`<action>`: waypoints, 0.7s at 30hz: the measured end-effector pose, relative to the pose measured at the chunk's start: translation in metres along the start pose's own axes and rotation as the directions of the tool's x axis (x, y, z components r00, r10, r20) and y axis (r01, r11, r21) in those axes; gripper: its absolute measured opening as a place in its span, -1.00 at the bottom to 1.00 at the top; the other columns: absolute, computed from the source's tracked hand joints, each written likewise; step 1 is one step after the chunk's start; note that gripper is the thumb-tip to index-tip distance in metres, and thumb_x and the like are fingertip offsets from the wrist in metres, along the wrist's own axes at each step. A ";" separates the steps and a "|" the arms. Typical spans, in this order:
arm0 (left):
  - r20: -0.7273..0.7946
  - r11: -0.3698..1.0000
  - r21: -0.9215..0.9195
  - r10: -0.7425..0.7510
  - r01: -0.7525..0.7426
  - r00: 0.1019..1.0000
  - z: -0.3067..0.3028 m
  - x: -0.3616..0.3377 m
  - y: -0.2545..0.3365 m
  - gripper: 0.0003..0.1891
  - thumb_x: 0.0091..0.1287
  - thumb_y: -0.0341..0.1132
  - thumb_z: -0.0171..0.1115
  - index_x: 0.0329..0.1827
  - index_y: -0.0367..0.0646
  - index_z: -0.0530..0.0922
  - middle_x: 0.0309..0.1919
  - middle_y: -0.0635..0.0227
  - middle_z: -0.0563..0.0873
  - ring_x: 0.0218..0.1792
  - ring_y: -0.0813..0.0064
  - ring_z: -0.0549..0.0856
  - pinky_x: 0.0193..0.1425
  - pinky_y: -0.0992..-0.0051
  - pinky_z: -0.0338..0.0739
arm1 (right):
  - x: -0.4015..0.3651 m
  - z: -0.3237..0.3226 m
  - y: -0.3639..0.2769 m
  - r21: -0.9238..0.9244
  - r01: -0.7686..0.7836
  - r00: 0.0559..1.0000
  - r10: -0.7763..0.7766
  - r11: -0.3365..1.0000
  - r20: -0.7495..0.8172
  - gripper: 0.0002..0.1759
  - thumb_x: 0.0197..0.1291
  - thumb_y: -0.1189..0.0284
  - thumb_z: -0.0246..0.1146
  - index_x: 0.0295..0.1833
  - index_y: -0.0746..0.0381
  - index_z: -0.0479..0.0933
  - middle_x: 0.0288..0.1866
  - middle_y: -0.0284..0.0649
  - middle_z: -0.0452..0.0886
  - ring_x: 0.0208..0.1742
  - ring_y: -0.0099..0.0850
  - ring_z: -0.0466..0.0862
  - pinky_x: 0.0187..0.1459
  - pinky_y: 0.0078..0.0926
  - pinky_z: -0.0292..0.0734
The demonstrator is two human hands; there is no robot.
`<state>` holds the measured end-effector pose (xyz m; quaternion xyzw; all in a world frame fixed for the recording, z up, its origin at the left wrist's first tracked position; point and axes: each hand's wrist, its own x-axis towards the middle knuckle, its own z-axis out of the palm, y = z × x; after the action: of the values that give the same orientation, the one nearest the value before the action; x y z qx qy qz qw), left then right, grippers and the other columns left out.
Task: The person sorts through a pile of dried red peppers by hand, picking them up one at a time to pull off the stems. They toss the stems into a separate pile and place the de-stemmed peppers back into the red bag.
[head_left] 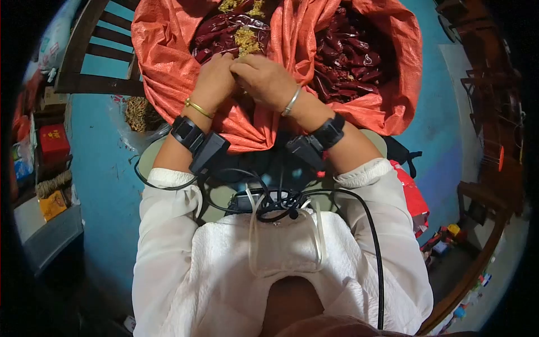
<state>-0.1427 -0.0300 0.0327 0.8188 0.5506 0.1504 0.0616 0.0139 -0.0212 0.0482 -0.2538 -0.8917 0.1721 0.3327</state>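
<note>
- We recorded the left hand [216, 78] and the right hand [265, 78] pressed knuckle to knuckle over the near rim of the orange woven sack [168, 62].
- Fingers of both hands were curled inward with the tips meeting. Whatever they pinched was hidden behind the knuckles, so we could not tell what it was.
- The dried red chillies [348, 56] filled the right pocket of the sack, and more lay in the left pocket, just beyond the fingertips.
- A heap of yellow seeds [246, 39] sat among the chillies in the left pocket, directly beyond the hands.
- A fold of sack cloth rose between the two pockets.
- We noted a gold bangle [197, 108] on the left wrist and a silver bangle [291, 102] on the right wrist.
- The sack rested against the person's lap above the blue floor [106, 185].
</note>
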 end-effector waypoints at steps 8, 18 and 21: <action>0.119 0.987 0.156 -0.051 0.032 0.992 -0.019 0.004 0.001 -0.81 0.03 -0.32 0.17 -0.30 -0.18 0.50 -0.34 0.19 0.54 -0.25 0.19 0.54 -0.20 0.29 0.46 | -0.005 -0.015 0.047 -0.446 -0.484 0.743 0.623 0.753 0.244 -0.74 0.00 0.31 0.14 -0.31 0.28 0.55 -0.30 -0.04 0.59 -0.23 -0.15 0.59 -0.21 -0.22 0.48; -0.030 0.967 0.233 -0.103 0.107 0.994 -0.016 0.002 -0.013 -0.76 0.02 -0.33 0.21 -0.26 -0.19 0.46 -0.35 0.23 0.52 -0.26 0.19 0.53 -0.20 0.31 0.46 | -0.003 -0.001 0.043 -0.535 -0.468 0.691 0.669 0.703 0.274 -0.57 -0.01 0.09 0.21 -0.23 0.26 0.54 -0.23 -0.06 0.57 -0.19 -0.18 0.59 -0.21 -0.28 0.51; -0.091 0.975 0.212 -0.055 0.073 0.994 -0.012 0.002 -0.013 -0.75 0.00 -0.35 0.22 -0.24 -0.19 0.46 -0.36 0.24 0.52 -0.26 0.20 0.53 -0.20 0.31 0.46 | -0.003 0.002 0.039 -0.527 -0.489 0.673 0.685 0.695 0.279 -0.59 -0.02 0.11 0.21 -0.24 0.26 0.53 -0.26 -0.05 0.58 -0.21 -0.15 0.59 -0.20 -0.26 0.50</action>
<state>-0.1569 -0.0239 0.0414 0.7953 0.5919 0.1224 -0.0456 0.0280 0.0089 0.0269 -0.5491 -0.8244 0.1357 -0.0224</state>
